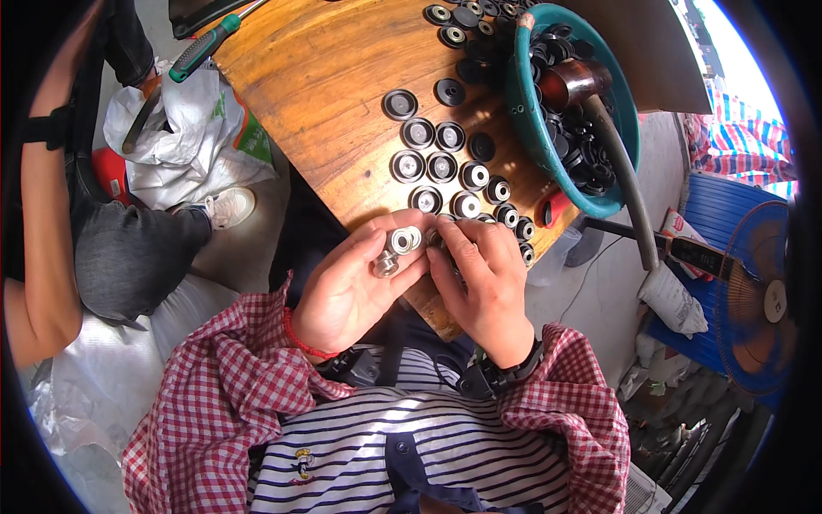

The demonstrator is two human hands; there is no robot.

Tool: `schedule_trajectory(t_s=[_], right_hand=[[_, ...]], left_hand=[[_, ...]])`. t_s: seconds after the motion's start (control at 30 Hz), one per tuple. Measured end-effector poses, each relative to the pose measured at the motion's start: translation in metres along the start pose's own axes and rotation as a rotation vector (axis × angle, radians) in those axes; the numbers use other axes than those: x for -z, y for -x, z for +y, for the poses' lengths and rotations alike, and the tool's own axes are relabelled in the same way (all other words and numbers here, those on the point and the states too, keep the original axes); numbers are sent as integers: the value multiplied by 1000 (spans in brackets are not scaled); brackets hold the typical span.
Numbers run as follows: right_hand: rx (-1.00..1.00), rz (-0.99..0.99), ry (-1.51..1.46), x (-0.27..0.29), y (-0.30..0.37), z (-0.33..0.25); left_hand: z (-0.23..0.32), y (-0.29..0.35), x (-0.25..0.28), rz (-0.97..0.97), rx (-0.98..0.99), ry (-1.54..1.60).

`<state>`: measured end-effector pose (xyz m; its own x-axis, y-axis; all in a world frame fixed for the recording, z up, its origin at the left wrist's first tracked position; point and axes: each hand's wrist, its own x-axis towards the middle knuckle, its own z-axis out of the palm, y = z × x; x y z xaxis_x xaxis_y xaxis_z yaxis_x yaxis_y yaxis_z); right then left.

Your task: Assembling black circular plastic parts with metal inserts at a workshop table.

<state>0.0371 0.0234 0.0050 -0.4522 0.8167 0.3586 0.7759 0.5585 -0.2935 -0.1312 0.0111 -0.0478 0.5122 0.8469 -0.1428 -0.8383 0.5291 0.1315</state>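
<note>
Cupped in my left hand [342, 287] are a few small shiny metal bearings [402, 240], held against the fingers. My right hand [484, 287] is just beside it at the table's near edge, thumb and fingertips pinched together over the nearest black parts. A bit of metal shows at those fingertips, perhaps another bearing, mostly covered by the fingers. Beyond both hands, round black cup-shaped parts [418, 133] lie in rough rows. Those at the right, such as the black wheel [474, 176], have a metal bearing seated in the middle; those at the left have bare centres.
The wooden table [308, 94] carries a teal basin [629, 128] full of black parts, with a hammer [575, 84] lying across it. A green-handled screwdriver [205, 48] rests at the far left corner. A fan [762, 300] stands right; another person's arm [47, 231] is left.
</note>
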Motion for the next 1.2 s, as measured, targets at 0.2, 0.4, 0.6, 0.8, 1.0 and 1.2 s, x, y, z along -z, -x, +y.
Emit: schedule_trajectory(t_s=[0.2,0.4,0.6,0.8,1.0,1.2], right_hand=[[-27,-43,-70,4,1,5],[-108,-7,-99,6,1,15],[-73,7,12,-10,-18,31],[12,-27,114,-19,-24,33],[37,-54,163,-10,-18,27],[-27,-12,105,-14,-14,25]], left_hand=[[0,1,1,-7,5,30],[-4,3,2,-24,-20,-6],[12,-4,0,116,-88,-150],[19,-7,3,153,-123,-229],[8,-2,-1,142,-136,-241],[5,-1,1,119,-138,-199]])
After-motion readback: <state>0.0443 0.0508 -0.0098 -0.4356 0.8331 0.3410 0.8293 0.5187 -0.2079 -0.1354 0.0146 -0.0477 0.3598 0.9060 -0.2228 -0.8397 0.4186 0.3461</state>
